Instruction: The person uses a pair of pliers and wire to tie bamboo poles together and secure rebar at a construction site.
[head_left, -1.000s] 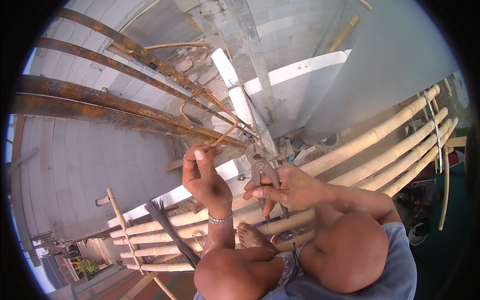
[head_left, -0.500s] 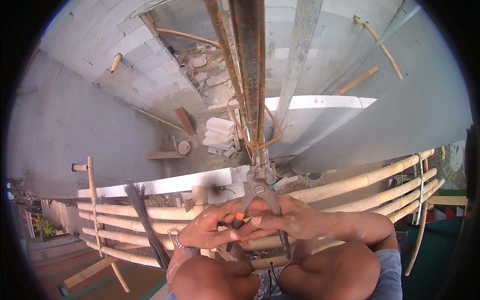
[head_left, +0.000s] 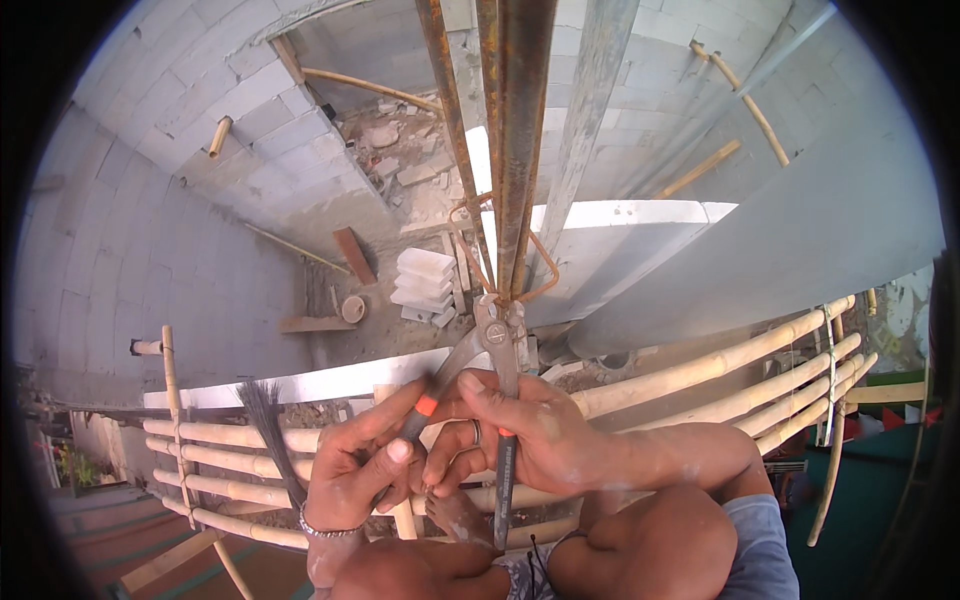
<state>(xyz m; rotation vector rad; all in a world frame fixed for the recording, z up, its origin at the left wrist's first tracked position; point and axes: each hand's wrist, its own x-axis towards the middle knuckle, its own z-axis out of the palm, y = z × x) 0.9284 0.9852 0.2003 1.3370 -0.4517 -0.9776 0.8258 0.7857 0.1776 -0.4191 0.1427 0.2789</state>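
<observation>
A pair of grey steel end-cutting pincers [head_left: 497, 335] with orange bands on its dark handles is held between both hands. My left hand [head_left: 350, 460], with a bracelet at the wrist, is closed on the left handle. My right hand [head_left: 530, 425], a ring on one finger, wraps the right handle. The jaws point away from me and meet the foot of the rusty steel bars [head_left: 515, 140], close to a bent rusty stirrup [head_left: 545, 270]. Whether they bite on wire there cannot be made out. A bundle of thin dark wires [head_left: 265, 420] stands beside my left wrist.
Bamboo rails [head_left: 720, 370] run across on both sides of me. Below lie stacked white blocks [head_left: 423, 280], a bucket [head_left: 354, 309] and rubble [head_left: 400, 150]. Grey block walls [head_left: 150, 230] rise around, and a grey panel [head_left: 760, 250] slants at the right.
The pincers' handles have turned, and the jaws have shifted left and up in view. My right hand now wraps one handle; my left has moved left and down with the other.
</observation>
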